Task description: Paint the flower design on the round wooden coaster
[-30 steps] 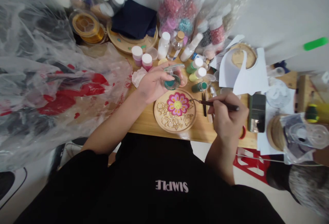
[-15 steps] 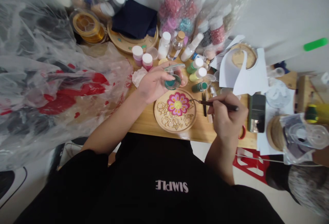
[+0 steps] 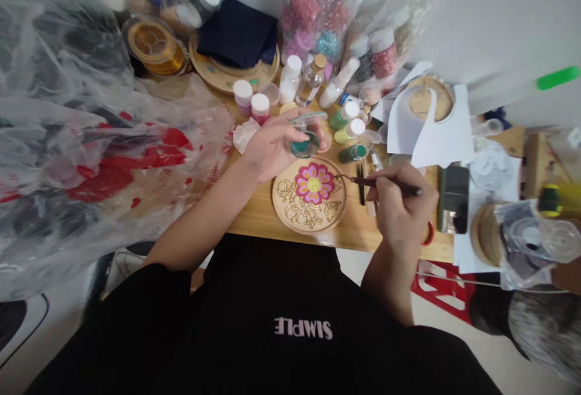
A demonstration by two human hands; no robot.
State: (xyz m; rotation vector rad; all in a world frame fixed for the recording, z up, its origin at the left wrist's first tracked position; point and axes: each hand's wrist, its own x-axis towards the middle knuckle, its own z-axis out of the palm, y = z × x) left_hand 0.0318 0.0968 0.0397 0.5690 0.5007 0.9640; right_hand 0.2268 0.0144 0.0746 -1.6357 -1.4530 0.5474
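Note:
A round wooden disc (image 3: 309,196) lies on the wooden table (image 3: 258,213) in front of me. It bears a pink flower with a yellow centre and gold outlines. My left hand (image 3: 272,147) is curled round a small clear cup of green paint (image 3: 305,144), held just above the disc's far edge. My right hand (image 3: 402,204) grips a thin dark brush (image 3: 379,183) like a pen. The brush tip rests at the disc's right edge, beside the flower.
Paint bottles (image 3: 349,132) and small jars (image 3: 251,103) crowd the table behind the disc. Bags of beads (image 3: 313,20) stand at the back. Crumpled clear plastic (image 3: 91,141) fills the left. A phone (image 3: 454,198), paper (image 3: 436,123) and wooden discs (image 3: 488,235) lie on the right.

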